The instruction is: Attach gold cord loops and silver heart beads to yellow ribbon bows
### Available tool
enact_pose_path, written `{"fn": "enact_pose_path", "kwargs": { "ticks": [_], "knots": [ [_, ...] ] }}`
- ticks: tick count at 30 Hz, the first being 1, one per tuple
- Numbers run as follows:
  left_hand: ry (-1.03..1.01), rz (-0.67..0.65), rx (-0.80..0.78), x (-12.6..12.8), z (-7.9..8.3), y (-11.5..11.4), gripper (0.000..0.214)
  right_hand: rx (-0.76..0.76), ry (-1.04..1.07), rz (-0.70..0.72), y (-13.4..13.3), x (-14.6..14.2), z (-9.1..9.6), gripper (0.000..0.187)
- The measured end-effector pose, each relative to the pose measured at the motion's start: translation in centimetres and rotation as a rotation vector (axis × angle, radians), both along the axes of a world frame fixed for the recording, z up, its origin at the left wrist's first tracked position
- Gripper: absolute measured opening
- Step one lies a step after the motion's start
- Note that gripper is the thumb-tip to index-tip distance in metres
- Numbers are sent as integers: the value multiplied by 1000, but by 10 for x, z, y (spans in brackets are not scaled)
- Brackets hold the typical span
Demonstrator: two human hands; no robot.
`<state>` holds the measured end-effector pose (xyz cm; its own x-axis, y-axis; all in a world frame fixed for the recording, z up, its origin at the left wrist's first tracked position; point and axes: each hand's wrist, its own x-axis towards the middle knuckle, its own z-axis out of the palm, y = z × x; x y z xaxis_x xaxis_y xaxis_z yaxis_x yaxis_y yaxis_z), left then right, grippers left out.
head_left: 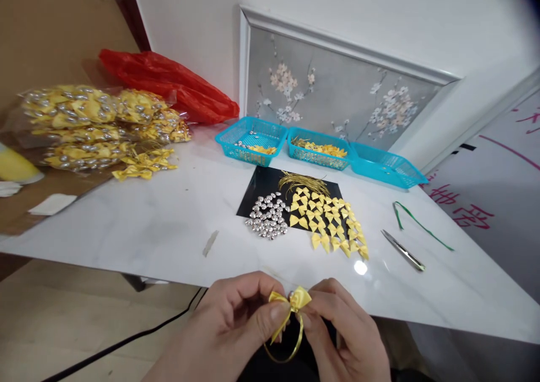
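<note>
Between my two hands, just off the table's front edge, is a yellow ribbon bow with a gold cord looping below it. My left hand pinches the bow's left side between thumb and fingers. On the other side, my right hand is closed on the bow's right side and the cord near its knot. A small silver bead shows partly behind the bow's middle. Beyond the hands, silver beads lie in a pile beside rows of yellow bows, with gold cords behind, partly on a black sheet.
Three blue baskets line the wall, two with bows and other pieces. Bagged bows with beads and a red plastic bag sit at the left. Tweezers and a green ribbon lie on the white table at right.
</note>
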<state>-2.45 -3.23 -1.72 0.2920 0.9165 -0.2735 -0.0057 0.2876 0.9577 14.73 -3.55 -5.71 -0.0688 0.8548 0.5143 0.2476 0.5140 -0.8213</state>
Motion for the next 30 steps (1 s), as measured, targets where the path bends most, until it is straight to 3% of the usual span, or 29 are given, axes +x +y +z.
{"fn": "enact_pose_path", "kwargs": {
  "ticks": [23,30],
  "knots": [
    [39,13,33,3,1,-2,28,14,32,11,1,-1,1,15],
    [59,11,87,8,5,0,27,-49,85,-4,-1,-3,1,11]
  ]
}}
